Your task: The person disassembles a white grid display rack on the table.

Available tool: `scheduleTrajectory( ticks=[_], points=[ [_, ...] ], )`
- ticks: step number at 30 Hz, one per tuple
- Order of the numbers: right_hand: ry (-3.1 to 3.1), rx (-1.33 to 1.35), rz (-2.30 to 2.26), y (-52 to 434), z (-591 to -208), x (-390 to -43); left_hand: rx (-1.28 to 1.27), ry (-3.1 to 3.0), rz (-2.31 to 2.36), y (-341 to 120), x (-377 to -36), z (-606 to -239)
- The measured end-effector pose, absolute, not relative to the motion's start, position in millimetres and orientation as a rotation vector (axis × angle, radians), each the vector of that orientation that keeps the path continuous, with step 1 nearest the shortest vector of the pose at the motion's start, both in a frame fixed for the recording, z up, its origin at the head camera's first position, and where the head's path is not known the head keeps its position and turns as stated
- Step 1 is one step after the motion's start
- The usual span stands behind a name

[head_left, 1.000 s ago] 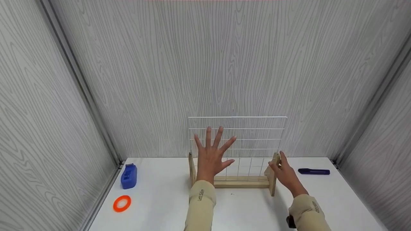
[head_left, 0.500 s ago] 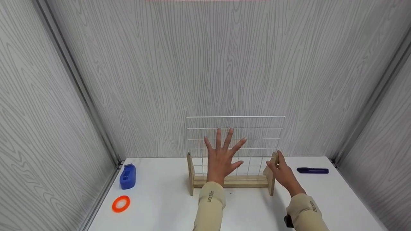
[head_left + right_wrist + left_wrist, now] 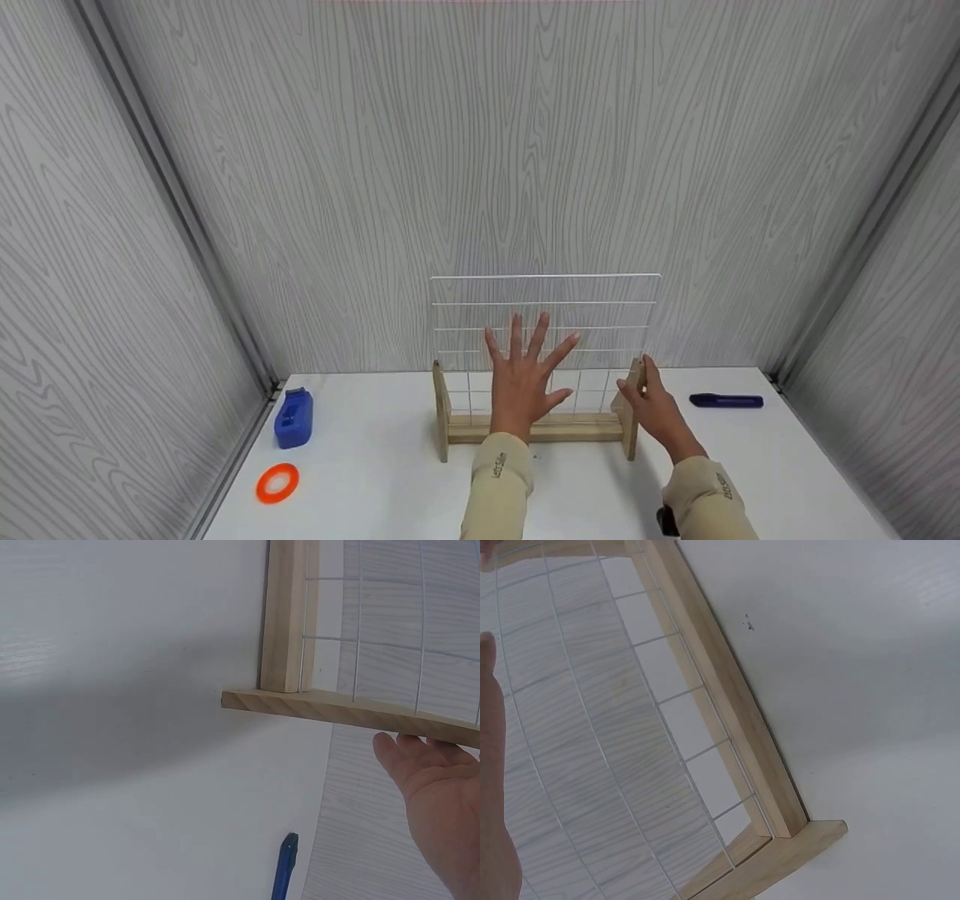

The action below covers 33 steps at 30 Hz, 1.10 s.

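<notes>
A stand with two wooden end boards, a wooden crossbar and an upright white wire grid (image 3: 540, 303) sits near the back wall. My left hand (image 3: 519, 390) is spread wide in front of the grid, fingers straight and pointing up. In the left wrist view only part of the left hand (image 3: 493, 787) shows at the left edge, beside the wires. My right hand (image 3: 660, 409) is at the right end board (image 3: 631, 420), thumb and fingers apart. In the right wrist view its fingertips (image 3: 386, 742) rest right at the board's outer face.
A blue tape dispenser (image 3: 293, 418) and an orange ring-shaped roll (image 3: 260, 487) are on the left of the white table (image 3: 360, 480). A dark blue box cutter (image 3: 726, 401) lies at the right. Grey wood-patterned walls (image 3: 480, 150) enclose the back and sides.
My left hand has moved to the right across the front of the grid, still spread. The right hand stays at the right end board. The head view has shifted slightly.
</notes>
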State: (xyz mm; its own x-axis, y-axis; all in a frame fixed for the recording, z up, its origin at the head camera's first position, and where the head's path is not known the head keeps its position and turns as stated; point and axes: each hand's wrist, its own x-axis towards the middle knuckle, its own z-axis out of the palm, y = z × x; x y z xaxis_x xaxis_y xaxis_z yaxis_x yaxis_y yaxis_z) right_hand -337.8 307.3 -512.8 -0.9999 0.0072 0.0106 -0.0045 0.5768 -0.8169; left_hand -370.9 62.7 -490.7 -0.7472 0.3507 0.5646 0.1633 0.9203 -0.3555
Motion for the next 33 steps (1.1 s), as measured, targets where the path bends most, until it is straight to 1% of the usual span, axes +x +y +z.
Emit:
scheduleTrajectory(
  ticks=[12,23,33],
  points=[
    [-2.766,0.009,1.427,310,-514,-338,-0.288,-2.464,0.333,80,-372,-493],
    [-2.721,0.035,1.413,303,-520,-340,-0.226,-2.401,0.374,78,-381,-494],
    [-2.700,0.036,1.399,307,-520,-339,-0.245,-2.436,0.370,77,-390,-488]
  ],
)
